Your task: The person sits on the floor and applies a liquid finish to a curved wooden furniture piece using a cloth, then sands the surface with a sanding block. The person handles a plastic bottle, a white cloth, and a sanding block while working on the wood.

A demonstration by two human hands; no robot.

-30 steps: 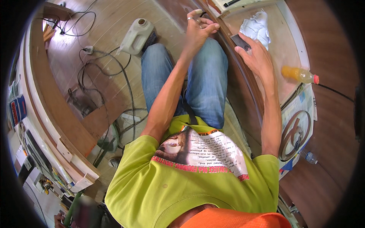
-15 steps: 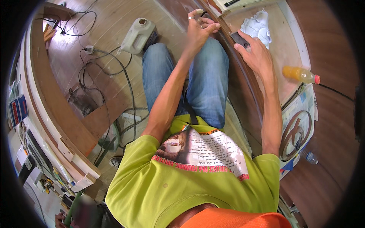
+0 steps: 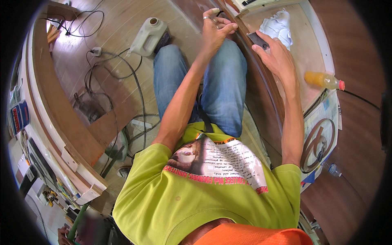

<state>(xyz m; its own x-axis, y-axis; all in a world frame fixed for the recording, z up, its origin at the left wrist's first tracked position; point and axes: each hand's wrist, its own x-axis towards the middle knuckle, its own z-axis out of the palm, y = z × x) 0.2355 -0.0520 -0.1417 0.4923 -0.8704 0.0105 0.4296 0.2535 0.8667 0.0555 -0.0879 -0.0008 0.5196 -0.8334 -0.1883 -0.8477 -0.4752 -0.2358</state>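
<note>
My left hand [image 3: 215, 32] is at the curved brown wooden edge [image 3: 256, 59], with a ring on one finger. Its fingers are curled and drawn together, and a bit of something dark shows by the fingertips, too small to name. On the other side of that edge, my right hand [image 3: 278, 57] grips a small dark grey flat block [image 3: 257, 40] between thumb and fingers. The block lies against the panel's rim. Just beyond my right hand is a crumpled white cloth or paper [image 3: 277, 28] on the pale board [image 3: 312, 49].
A bottle of yellow-orange liquid [image 3: 322, 80] with a red cap lies right of my right forearm. Below it sits a coil of brown edging strip [image 3: 318, 143]. A pale jerrycan [image 3: 149, 38] stands left of my knees, near black cables [image 3: 136, 81]. A curved wooden frame [image 3: 61, 122] borders the left.
My right hand and the grey block have shifted very slightly up along the edge. The left hand stays nearly in place, its fingers still curled.
</note>
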